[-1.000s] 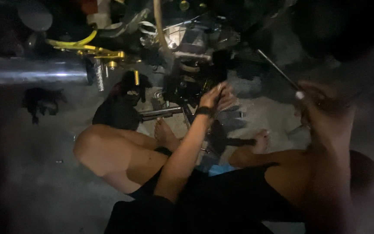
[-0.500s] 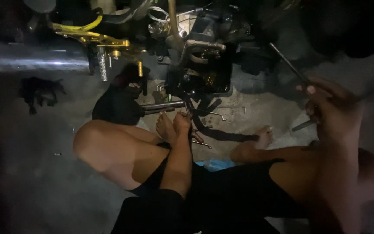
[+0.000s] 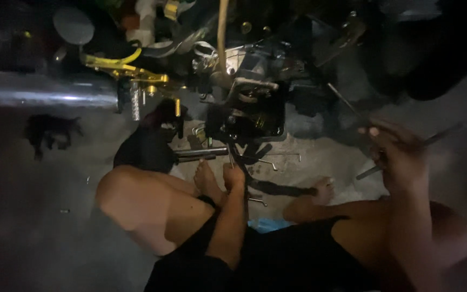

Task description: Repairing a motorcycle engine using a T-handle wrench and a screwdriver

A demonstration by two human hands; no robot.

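The left hand (image 3: 234, 176) was closed around a thin metal tool (image 3: 229, 157), held upright just above the bare left foot (image 3: 206, 181); the tool's tip pointed up toward the dark engine part (image 3: 252, 116). The right hand (image 3: 401, 157) was raised well to the right, its fingers closed on two long thin rods (image 3: 433, 141), one slanting up and away to the left, the other crossing lower; the grip was blurred, so how tightly they were clamped could not be told.

The rods and the tool were judged stiff, light and narrow, likely slippery if oily, and best taken near the middle or by the handle end so they would not swing.

Two bare feet were seen, the right foot (image 3: 324, 189) lying on the concrete floor (image 3: 320, 157). Between them a black strap (image 3: 279, 188) lay flat. About four small bent keys were scattered on the floor, one key (image 3: 268, 163) near the left hand. One shiny exhaust pipe (image 3: 44, 96) ran along the left, with one yellow lever (image 3: 120, 65) above it and one dark rag (image 3: 49, 130) below.
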